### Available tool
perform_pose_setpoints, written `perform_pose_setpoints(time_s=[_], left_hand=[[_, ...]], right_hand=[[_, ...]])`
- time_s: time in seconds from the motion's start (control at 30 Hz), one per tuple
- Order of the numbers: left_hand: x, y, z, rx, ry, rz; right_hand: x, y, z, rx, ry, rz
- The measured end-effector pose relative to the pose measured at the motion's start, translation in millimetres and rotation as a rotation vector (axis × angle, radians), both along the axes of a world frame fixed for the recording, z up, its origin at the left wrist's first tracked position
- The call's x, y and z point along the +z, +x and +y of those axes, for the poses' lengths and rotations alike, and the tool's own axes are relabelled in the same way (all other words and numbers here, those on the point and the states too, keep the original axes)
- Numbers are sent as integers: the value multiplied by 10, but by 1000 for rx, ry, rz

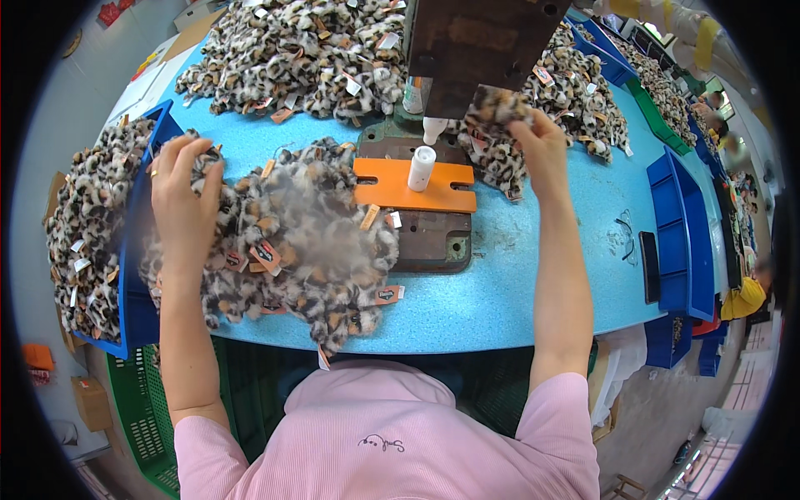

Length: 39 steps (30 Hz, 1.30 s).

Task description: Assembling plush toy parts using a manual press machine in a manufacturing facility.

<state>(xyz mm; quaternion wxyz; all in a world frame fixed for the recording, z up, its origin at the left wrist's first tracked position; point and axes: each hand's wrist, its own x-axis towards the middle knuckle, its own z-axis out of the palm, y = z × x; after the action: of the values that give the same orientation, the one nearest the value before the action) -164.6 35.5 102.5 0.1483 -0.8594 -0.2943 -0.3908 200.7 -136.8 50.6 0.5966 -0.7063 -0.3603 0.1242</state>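
My right hand (542,146) pinches a spotted plush piece (496,137), grey, black and tan, beside the head of a press (479,58). Part of that piece hangs toward the blue table. At the left, my left hand (185,179) has its thumb and fingers closed on another spotted plush piece (207,161), mostly hidden by the hand. Below and right of it spreads a heap of plush pieces (292,233) with orange tags. Between my hands, a white cylinder (422,171) stands upright on an orange slotted plate (387,179), under a white tip (433,129) of the press.
Large plush piles (300,58) lie at the back. A blue bin (127,275) full of plush stands at the left edge. On the right are a blue tray (682,242), a dark phone (650,267) and eyeglasses (625,233). Green crates (142,408) sit below the table (500,317).
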Motion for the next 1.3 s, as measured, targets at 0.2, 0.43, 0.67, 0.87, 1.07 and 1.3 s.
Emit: perform_pose_setpoints(time_s=[0.2, 0.43, 0.67, 0.87, 1.07, 1.3], left_hand=[[-42, 740, -1063, -676, -919, -210], [-270, 989, -1340, -827, -1252, -572], [-423, 964, -1147, -842, -1939, -689], [-338, 931, -1176, -661, -1484, -504], [-574, 958, -1027, -995, -2217, -975], [-671, 1359, -817, -700, -1881, -1196]], right_hand=[[410, -720, -450, 280, 153, 545], [341, -1099, -477, 370, 97, 381], [98, -1244, -472, 573, 50, 880], [-107, -1369, -476, 522, 134, 871], [-96, -1335, -357, 511, 321, 985], [-184, -1140, 119, 35, 186, -113]])
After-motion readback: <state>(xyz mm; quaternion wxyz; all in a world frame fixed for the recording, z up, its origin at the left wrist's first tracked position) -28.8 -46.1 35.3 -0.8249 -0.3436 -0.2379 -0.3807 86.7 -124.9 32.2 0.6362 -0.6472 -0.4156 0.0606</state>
